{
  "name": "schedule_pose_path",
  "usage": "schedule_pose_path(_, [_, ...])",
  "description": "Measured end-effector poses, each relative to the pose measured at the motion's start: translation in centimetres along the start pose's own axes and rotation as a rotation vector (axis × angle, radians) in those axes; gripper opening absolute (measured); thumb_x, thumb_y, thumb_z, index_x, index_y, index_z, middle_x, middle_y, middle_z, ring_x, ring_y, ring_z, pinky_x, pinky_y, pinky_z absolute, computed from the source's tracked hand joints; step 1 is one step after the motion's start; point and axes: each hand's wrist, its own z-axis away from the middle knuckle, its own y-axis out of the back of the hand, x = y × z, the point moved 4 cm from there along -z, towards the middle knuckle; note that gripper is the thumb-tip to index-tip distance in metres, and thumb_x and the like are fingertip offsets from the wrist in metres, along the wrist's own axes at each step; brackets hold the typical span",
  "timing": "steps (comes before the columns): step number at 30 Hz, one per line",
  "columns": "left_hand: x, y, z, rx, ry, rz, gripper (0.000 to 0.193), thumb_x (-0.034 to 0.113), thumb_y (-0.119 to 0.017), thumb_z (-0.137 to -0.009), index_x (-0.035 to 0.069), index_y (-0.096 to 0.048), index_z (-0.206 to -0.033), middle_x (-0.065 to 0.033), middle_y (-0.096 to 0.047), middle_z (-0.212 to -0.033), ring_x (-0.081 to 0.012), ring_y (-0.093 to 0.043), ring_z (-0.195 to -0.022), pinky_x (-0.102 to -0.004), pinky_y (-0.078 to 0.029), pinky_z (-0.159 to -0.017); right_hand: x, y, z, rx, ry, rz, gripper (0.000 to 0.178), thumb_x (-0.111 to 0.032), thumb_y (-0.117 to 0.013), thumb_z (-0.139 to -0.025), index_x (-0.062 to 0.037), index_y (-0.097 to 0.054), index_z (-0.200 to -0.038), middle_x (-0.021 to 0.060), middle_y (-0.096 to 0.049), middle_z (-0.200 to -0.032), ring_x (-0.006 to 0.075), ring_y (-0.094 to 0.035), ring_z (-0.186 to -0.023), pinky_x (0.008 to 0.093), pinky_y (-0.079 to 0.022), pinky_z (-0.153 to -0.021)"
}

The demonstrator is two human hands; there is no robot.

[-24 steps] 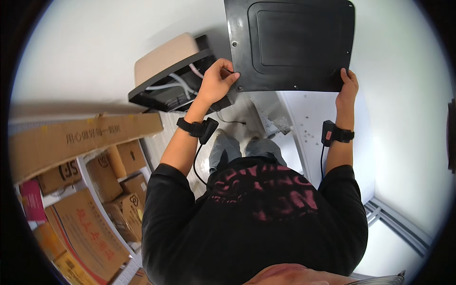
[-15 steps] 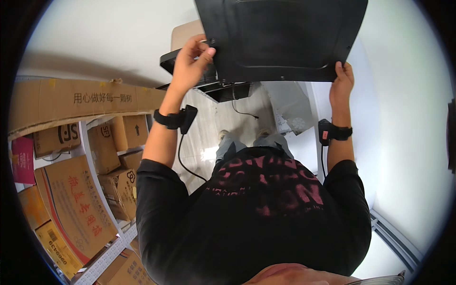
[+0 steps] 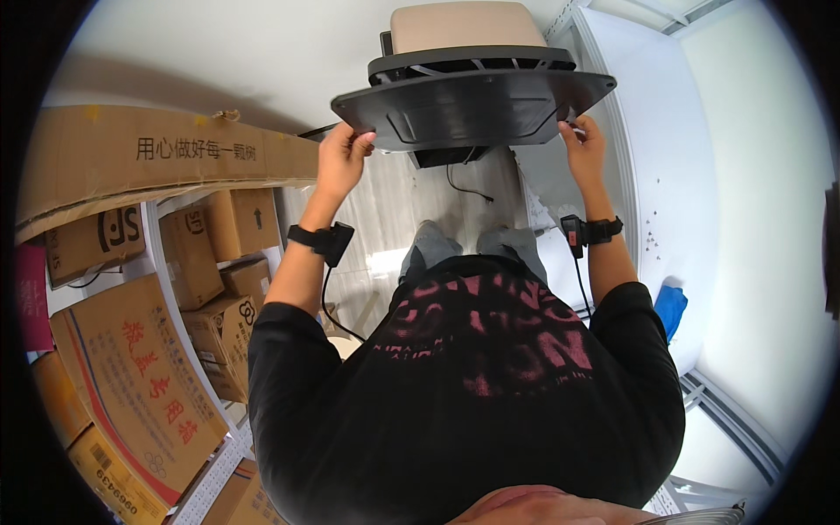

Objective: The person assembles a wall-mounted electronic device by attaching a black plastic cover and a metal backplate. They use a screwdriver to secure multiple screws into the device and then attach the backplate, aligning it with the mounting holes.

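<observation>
Between my two hands is a black panel (image 3: pixel 472 112) with a raised outline, tilted so that its broad face shows foreshortened. My left hand (image 3: pixel 344 159) pinches its near left corner, and my right hand (image 3: pixel 584 150) grips the right edge with thumb and fingers. Right behind the panel stands a black-rimmed frame (image 3: pixel 468 61) with slots; I cannot tell whether the two touch. A beige box-shaped thing (image 3: pixel 466 26) rises behind that frame. Below the panel, part of a black box-like body (image 3: pixel 442 158) shows, with a cable (image 3: pixel 468 194) trailing on the floor.
On the left, a shelf (image 3: pixel 157 241) holds several cardboard boxes (image 3: pixel 140 385), with a long carton (image 3: pixel 175 166) across its top. A white surface (image 3: pixel 669 201) runs along the right, bearing a blue item (image 3: pixel 672 311). My feet (image 3: pixel 429 238) stand on the wood-look floor (image 3: pixel 376 232).
The panel has come down and tipped from showing its full face to a flatter angle, in front of the black frame. Both hands moved with it, and the beige thing shows more.
</observation>
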Motion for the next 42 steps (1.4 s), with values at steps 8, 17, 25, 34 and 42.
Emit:
schedule_pose_path(8, [-5.5, -4.5, -0.6, 0.05, 0.043, -0.066, 0.014, 0.012, -0.064, -0.088, -0.002, -0.058, -0.089, -0.0073, -0.064, -0.073, -0.0128, -0.062, -0.065, -0.0264, -0.05, -0.061, 3.5, -0.7, -1.0, 0.141, -0.021, 0.181, 0.024, -0.01, -0.072, -0.08, 0.0016, -0.061, -0.098, 0.0099, -0.066, -0.083, 0.014, -0.06, -0.071, 0.0272, -0.048, -0.065])
schedule_pose_path(17, [-7.0, -6.4, -1.8, 0.183, 0.089, -0.043, 0.018, 0.015, -0.067, -0.086, 0.001, -0.057, -0.092, -0.0109, -0.066, -0.079, -0.0205, -0.066, -0.072, -0.0295, -0.051, -0.065, 5.7, -2.3, -3.5, 0.118, -0.08, 0.258, 0.021, -0.011, -0.073, -0.08, 0.0011, -0.058, -0.09, 0.0066, -0.063, -0.074, 0.0125, -0.056, -0.067, 0.0262, -0.045, -0.064])
schedule_pose_path(25, [-7.3, -5.8, -2.0, 0.193, 0.16, -0.11, 0.024, 0.019, -0.069, -0.086, 0.0, -0.054, -0.089, -0.0135, -0.067, -0.081, -0.0219, -0.068, -0.074, -0.0302, -0.051, -0.066, 6.8, -3.6, -4.3, 0.1, -0.092, 0.171, 0.02, -0.009, -0.072, -0.08, 0.0009, -0.058, -0.09, 0.0076, -0.064, -0.076, 0.0129, -0.057, -0.066, 0.0266, -0.046, -0.064])
schedule_pose_path(34, [-7.1, -6.3, -1.9, 0.219, 0.13, -0.073, 0.019, 0.012, -0.069, -0.084, 0.0, -0.056, -0.09, -0.0118, -0.067, -0.082, -0.02, -0.068, -0.075, -0.0291, -0.051, -0.067, 8.2, -3.5, -4.2, 0.124, -0.062, 0.22, 0.021, -0.01, -0.073, -0.079, 0.0017, -0.058, -0.087, 0.0093, -0.064, -0.076, 0.0158, -0.059, -0.067, 0.0277, -0.047, -0.064])
schedule_pose_path(42, [-7.1, -6.2, -1.6, 0.222, 0.138, -0.101, 0.016, 0.012, -0.067, -0.085, 0.001, -0.057, -0.091, -0.0108, -0.067, -0.082, -0.02, -0.066, -0.075, -0.0297, -0.051, -0.068, 8.4, -3.8, -4.2, 0.149, -0.063, 0.174, 0.021, -0.012, -0.073, -0.081, 0.0009, -0.057, -0.085, 0.0051, -0.063, -0.074, 0.0105, -0.058, -0.068, 0.024, -0.046, -0.065])
